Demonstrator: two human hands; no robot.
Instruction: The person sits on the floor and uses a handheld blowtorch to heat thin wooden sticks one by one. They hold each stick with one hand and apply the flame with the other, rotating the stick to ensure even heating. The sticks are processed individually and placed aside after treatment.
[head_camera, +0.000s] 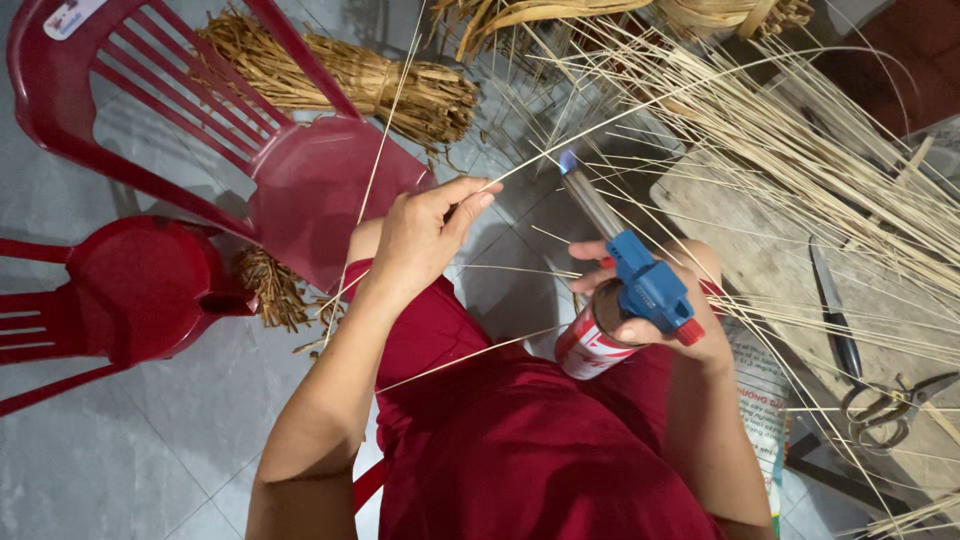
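We see our right hand wrapped tight round a red-and-white-labelled can topped by a blue torch, nozzle pointing up-left at the strand pinched in our left hand.

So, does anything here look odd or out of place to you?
One red plastic chair lies tipped on its side on the floor, beside an upright one. Loose straw bits are scattered next to it.
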